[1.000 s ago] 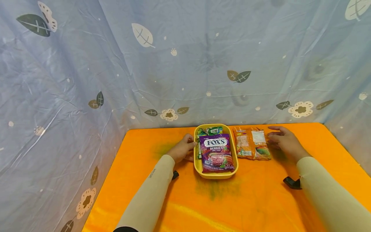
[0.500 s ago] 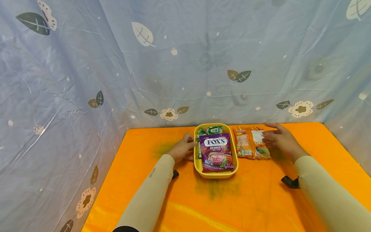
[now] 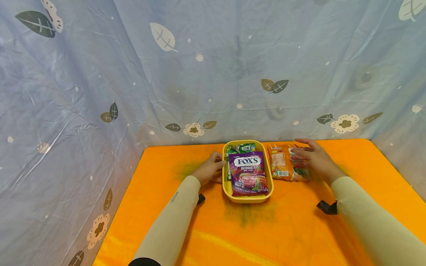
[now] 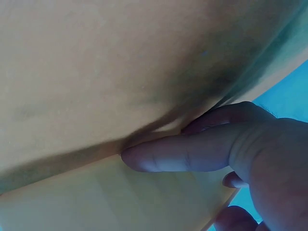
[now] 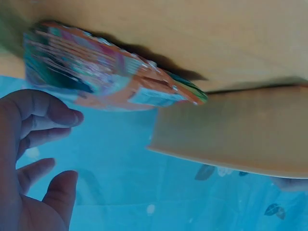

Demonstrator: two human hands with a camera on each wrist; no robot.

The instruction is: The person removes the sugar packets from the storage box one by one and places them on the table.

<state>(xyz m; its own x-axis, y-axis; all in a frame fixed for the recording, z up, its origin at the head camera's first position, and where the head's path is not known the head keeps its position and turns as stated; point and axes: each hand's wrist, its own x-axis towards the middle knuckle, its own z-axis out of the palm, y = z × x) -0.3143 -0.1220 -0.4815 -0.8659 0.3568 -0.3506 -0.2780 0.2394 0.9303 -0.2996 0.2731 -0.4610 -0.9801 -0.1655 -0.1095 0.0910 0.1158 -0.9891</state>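
Observation:
A yellow tray [image 3: 247,200] stands on the orange-covered table and holds a purple FOX'S Berries candy bag [image 3: 249,175] with a green packet [image 3: 245,147] partly under it. My left hand [image 3: 208,169] rests against the tray's left side; in the left wrist view a straight finger [image 4: 183,151] lies along the tray's outer wall [image 4: 120,197]. Right of the tray lies an orange candy bag [image 3: 281,162]. My right hand [image 3: 316,159] is over its right part, fingers spread and slightly bent, hiding some of it. The right wrist view shows a gap between those fingers and the bag.
A blue-grey curtain [image 3: 213,85] with leaf and flower prints closes off the back and sides. The orange tabletop [image 3: 246,236] extends in front of the tray, with dark smudges on it. A black strap piece [image 3: 327,207] sticks out below the right wrist.
My right hand has moved left, from beside the orange candy bag to over its right part. The left hand and the tray have stayed in place.

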